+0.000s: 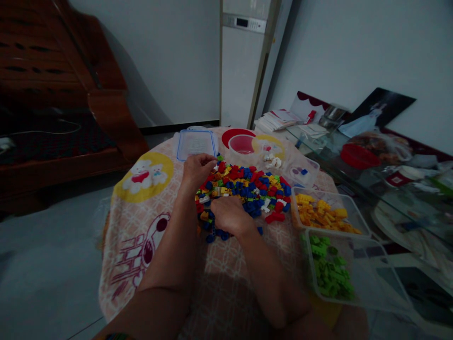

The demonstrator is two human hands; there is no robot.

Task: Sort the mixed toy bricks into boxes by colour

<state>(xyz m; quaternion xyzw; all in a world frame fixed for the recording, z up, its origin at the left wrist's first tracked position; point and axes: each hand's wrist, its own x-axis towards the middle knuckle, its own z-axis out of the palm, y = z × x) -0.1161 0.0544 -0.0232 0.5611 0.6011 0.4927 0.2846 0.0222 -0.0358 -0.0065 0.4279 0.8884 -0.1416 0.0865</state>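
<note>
A heap of small building bricks (247, 189) in red, blue, yellow, green and white lies in the middle of a round table with a patterned cloth (141, 226). My left hand (196, 169) rests at the heap's far left edge, fingers curled in a pinch over the bricks; what they hold is too small to name. My right hand (230, 215) lies knuckles up on the heap's near side, fingers bent down among blue bricks. A clear tub of yellow bricks (323, 212) and a clear tub of green bricks (331, 269) stand to the right.
A blue-rimmed lid (196, 143), a red lid (235, 134), a clear tub with a pink tint (242, 145) and tubs with white bricks (272, 161) sit at the table's far side. A cluttered glass table (389, 189) stands to the right, a dark wooden bench (53, 118) to the left.
</note>
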